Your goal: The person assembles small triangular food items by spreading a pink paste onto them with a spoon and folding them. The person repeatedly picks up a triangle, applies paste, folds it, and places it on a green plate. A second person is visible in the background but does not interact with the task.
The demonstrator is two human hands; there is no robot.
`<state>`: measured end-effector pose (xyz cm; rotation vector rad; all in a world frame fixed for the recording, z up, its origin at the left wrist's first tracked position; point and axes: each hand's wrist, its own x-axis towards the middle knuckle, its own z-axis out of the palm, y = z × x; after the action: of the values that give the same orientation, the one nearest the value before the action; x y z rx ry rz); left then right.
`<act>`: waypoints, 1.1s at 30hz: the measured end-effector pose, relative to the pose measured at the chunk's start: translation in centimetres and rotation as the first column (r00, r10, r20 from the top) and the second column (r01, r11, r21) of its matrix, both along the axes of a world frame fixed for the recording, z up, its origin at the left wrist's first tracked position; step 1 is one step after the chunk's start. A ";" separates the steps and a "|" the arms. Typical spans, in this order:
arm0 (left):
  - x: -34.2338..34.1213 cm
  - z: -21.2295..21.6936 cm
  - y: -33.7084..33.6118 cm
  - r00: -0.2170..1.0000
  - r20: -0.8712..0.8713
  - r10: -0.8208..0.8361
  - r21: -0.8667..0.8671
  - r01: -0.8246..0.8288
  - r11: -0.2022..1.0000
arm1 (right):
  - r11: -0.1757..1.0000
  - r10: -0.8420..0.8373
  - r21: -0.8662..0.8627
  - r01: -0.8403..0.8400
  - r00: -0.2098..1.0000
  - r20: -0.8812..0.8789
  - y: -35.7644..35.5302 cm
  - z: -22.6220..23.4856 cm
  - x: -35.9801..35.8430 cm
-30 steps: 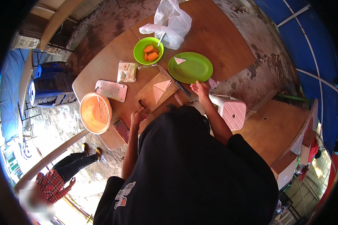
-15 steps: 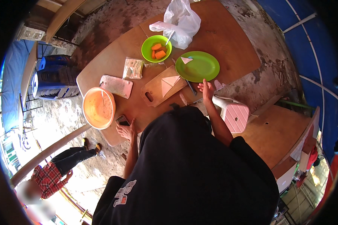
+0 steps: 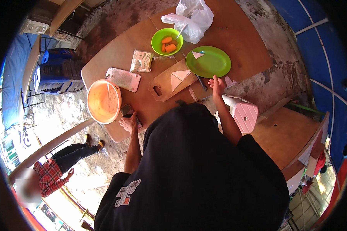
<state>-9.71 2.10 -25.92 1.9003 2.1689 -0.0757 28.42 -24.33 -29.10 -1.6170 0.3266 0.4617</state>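
Note:
My left hand (image 3: 128,123) lies over a dark phone (image 3: 126,110) at the table's near left, thumb and fingers along its two sides. Beside it stands an orange bowl (image 3: 93,101) with a smear inside. My right hand (image 3: 218,85) is raised with its fingers stretched out, holding nothing, just below the green oval plate (image 3: 214,65). One pale triangle (image 3: 197,55) rests on that plate. Several similar flat triangles (image 3: 179,78) lie on the wooden cutting board (image 3: 167,84); I cannot tell what they are. A dark handle (image 3: 202,83) shows by the board's right end.
Farther back are a green bowl (image 3: 157,48) with orange chunks and a utensil, and a white plastic bag (image 3: 194,23). A wrapped packet (image 3: 141,61) and a pink board (image 3: 124,79) lie left. A pink stool (image 3: 245,116) stands right; another person (image 3: 61,165) is lower left.
The view has shifted, so the table and its things sit slightly higher and to the right. My left hand stays at the phone; my right hand remains near the plate.

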 end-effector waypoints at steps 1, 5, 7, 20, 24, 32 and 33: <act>0.4 0.0 0.2 1.000 0.000 0.014 -0.008 -0.014 1.000 | 1.000 -0.002 -0.005 0.002 1.000 -0.001 0.0 0.0 0.1; 0.4 -0.4 0.1 1.000 -0.017 0.008 -0.014 -0.008 1.000 | 1.000 0.010 0.020 -0.010 1.000 0.011 -0.1 -0.2 0.2; -0.4 -0.8 -0.2 0.999 -0.008 -0.041 0.054 0.042 0.998 | 1.000 0.004 0.014 -0.004 1.000 0.000 -0.2 -0.3 0.1; -6.2 -4.3 0.7 0.603 0.768 0.215 -0.061 -0.265 0.962 | 0.997 0.006 0.072 -0.008 1.000 0.029 -0.2 -0.1 0.1; -6.3 -4.4 1.2 0.639 0.731 0.241 -0.061 -0.290 0.955 | 0.998 -0.010 0.057 0.009 1.000 0.014 -0.3 0.0 0.1; -7.4 -6.0 1.9 0.624 0.695 0.358 -0.184 -0.327 0.927 | 0.998 0.000 0.059 -0.001 1.000 0.016 -0.1 0.2 0.1; -7.3 -5.9 1.9 0.597 0.742 0.304 -0.149 -0.296 0.943 | 0.999 -0.012 0.045 0.012 1.000 0.002 -0.1 0.1 0.2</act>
<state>-17.03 4.04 -31.82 1.1684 1.8014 0.6640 28.59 -24.44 -28.98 -1.5706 0.3220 0.4549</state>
